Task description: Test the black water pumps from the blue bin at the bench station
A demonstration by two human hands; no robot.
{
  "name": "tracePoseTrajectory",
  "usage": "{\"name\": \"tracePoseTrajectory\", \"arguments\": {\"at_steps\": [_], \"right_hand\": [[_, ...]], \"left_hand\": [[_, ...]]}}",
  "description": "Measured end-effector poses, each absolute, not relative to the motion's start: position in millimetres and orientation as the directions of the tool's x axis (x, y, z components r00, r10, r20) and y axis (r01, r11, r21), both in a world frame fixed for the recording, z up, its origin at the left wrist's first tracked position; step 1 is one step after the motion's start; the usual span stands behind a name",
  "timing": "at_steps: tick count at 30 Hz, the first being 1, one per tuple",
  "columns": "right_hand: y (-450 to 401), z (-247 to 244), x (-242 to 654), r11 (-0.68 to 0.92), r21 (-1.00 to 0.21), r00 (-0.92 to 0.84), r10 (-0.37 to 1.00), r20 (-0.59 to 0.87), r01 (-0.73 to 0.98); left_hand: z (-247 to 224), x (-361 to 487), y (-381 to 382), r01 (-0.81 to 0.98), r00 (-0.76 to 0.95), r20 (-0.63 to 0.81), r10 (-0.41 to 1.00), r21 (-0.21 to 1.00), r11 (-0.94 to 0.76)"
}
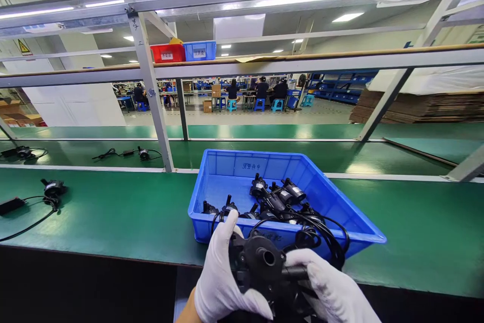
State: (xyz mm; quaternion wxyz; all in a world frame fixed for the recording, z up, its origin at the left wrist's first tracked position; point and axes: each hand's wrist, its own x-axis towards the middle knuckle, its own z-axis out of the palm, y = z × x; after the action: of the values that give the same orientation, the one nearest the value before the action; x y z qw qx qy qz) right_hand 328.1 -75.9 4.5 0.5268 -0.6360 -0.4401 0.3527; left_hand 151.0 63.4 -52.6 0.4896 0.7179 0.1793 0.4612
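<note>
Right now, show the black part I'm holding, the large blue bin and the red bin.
Black part (257, 265): head view, round face.
Large blue bin (227, 187): head view, bare floor.
Red bin (176, 53): head view, front wall.

Red bin (168, 48): white label (167, 55), "不良品". Right of red bin, blue bin (200, 46): label "工具", third character unclear. Below it, blue crate (227, 185): handwriting (251, 166), illegible. Far left of it: yellow warning triangle (24, 48).

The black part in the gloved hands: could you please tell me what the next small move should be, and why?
I would probably turn the black part slightly to check its other faces: its round opening points towards the camera, the left hand supports one side, and the right hand is at the side tube.
</note>
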Motion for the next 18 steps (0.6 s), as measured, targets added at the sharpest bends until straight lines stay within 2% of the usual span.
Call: {"name": "tracePoseTrajectory", "arguments": {"at_steps": [6,10,14,16,18], "right_hand": [[-75,2,331,-0.078,-0.981,0.31,0.951,-0.019,0.178],[-77,2,330,-0.108,-0.978,0.364,0.931,-0.037,0.177],[-73,10,330,-0.115,-0.961,0.423,0.906,0.003,0.253],[-69,16,331,-0.132,-0.947,0.406,0.914,-0.002,0.294],[-67,19,333,-0.092,-0.945,0.346,0.938,0.023,0.313]], "left_hand": [[-49,151,64,-0.171,0.523,0.449,0.724,0.888,-0.428],[-42,152,64,-0.126,0.526,0.461,0.715,0.873,-0.471],[-37,155,61,-0.11,0.53,0.477,0.701,0.859,-0.501],[-38,155,62,-0.109,0.512,0.551,0.659,0.803,-0.586],[-42,153,64,-0.101,0.478,0.678,0.559,0.674,-0.732]]}}
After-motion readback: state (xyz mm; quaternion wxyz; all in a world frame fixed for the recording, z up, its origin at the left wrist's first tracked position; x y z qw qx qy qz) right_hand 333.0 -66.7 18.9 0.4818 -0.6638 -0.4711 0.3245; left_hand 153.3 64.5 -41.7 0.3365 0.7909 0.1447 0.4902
